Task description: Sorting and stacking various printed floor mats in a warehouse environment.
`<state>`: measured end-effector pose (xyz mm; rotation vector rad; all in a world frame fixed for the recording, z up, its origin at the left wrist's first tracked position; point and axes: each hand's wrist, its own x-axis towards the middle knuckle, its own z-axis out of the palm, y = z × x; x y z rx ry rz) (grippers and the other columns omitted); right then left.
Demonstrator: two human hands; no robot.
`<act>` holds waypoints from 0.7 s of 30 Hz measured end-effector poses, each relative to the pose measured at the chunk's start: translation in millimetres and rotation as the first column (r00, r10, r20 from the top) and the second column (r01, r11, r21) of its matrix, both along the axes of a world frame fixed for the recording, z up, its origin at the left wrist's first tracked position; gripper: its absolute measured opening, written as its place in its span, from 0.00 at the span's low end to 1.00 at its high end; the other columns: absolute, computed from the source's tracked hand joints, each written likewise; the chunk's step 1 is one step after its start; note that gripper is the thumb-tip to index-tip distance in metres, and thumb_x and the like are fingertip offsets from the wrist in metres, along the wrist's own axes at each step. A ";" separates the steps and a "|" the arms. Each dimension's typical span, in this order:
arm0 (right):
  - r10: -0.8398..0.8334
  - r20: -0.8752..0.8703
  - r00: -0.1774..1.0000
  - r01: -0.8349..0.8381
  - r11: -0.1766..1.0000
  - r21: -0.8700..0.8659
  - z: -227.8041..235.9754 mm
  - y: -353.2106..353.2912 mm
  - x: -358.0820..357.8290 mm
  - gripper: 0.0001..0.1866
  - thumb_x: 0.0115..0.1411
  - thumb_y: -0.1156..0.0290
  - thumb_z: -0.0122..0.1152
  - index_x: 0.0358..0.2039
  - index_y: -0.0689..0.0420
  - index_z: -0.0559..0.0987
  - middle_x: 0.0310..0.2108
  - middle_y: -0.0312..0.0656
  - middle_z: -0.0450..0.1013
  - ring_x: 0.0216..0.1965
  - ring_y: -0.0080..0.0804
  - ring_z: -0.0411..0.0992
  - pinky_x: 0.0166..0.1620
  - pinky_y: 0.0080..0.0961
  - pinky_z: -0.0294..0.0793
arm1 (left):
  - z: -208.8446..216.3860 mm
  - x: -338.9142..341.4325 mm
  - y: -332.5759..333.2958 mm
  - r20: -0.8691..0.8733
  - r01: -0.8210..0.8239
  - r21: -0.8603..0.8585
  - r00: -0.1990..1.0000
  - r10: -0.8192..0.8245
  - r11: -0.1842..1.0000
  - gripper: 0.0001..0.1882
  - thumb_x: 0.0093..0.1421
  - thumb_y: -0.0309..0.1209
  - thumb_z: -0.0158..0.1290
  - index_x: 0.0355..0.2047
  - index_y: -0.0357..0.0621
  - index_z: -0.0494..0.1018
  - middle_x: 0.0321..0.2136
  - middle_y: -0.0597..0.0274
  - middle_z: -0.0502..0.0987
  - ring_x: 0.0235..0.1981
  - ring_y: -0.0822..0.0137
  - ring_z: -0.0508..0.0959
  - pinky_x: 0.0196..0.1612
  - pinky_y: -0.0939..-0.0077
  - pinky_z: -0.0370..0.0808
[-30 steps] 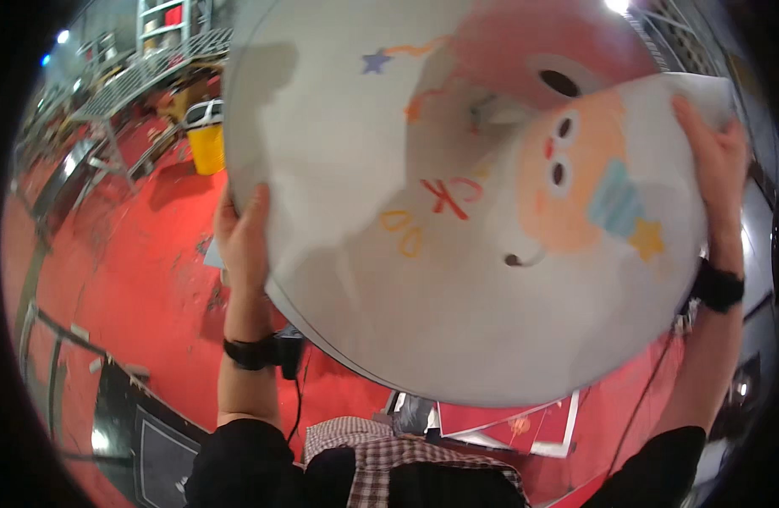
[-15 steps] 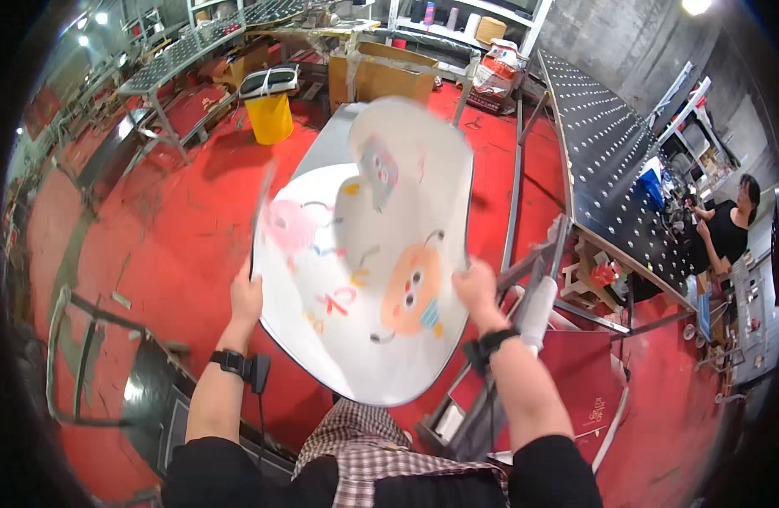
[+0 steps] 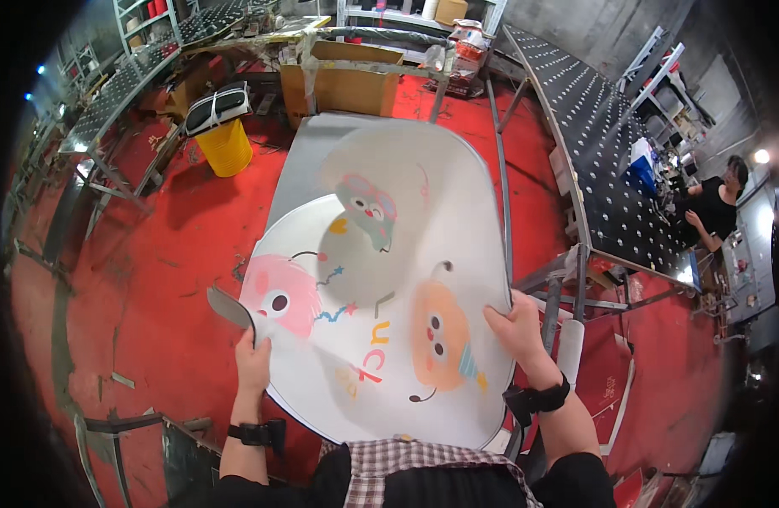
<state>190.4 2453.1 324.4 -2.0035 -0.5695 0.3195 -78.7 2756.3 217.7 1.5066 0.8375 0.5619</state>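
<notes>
Between my hands spreads a white floor mat (image 3: pixel 381 356) with a dark rim, printed with cartoon characters in pink, orange and green. It is flexible; its far part curves upward and shades the middle. My left hand (image 3: pixel 254 364) is closed on its left edge, where a grey flap of the underside curls over. On the opposite edge my right hand (image 3: pixel 518 334) grips with the thumb lying on top; its other fingers are hidden beneath. Beyond the mat, partly covered by it, lies a flat grey surface (image 3: pixel 300 165).
A yellow bucket (image 3: pixel 224 151) with a dark bundle on top stands at the far left, near cardboard (image 3: pixel 355 89). At the right runs a long black table (image 3: pixel 592 135) dotted with studs, where a person (image 3: pixel 715 207) works. Metal frame bars (image 3: pixel 501 186) border the red floor (image 3: pixel 152 279).
The mat has come lower and nearer to me, spreading flatter over the grey surface. Both hands have moved down, the right one also outward, still gripping the edges. The view has shifted.
</notes>
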 end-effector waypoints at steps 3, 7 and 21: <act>0.020 0.100 0.995 -0.025 0.998 0.053 44.9 14.8 -14.6 0.09 0.45 0.77 0.56 0.30 0.65 0.74 0.21 0.48 0.70 0.24 0.33 0.70 0.29 0.22 0.68 | 60.0 10.0 11.5 0.127 0.016 0.020 0.992 -0.019 1.000 0.16 0.53 0.18 0.41 0.43 0.30 0.65 0.34 0.60 0.73 0.34 0.74 0.71 0.39 0.81 0.67; 0.073 0.391 0.918 -0.068 0.997 -0.028 108.1 11.8 -39.9 0.10 0.45 0.78 0.57 0.32 0.65 0.74 0.25 0.48 0.71 0.26 0.34 0.71 0.30 0.23 0.68 | 136.0 -0.7 13.4 0.234 -0.073 0.183 0.972 0.028 0.981 0.14 0.56 0.21 0.42 0.44 0.30 0.65 0.35 0.61 0.73 0.35 0.75 0.71 0.40 0.82 0.66; -0.182 0.214 0.960 0.236 0.935 -0.266 -33.6 -65.4 -6.2 0.09 0.47 0.69 0.51 0.29 0.59 0.71 0.28 0.48 0.70 0.34 0.46 0.69 0.37 0.36 0.68 | -117.9 -73.0 129.8 -0.358 0.333 -0.254 0.840 -0.408 0.908 0.22 0.46 0.19 0.42 0.46 0.36 0.61 0.18 0.56 0.72 0.14 0.63 0.72 0.15 0.70 0.68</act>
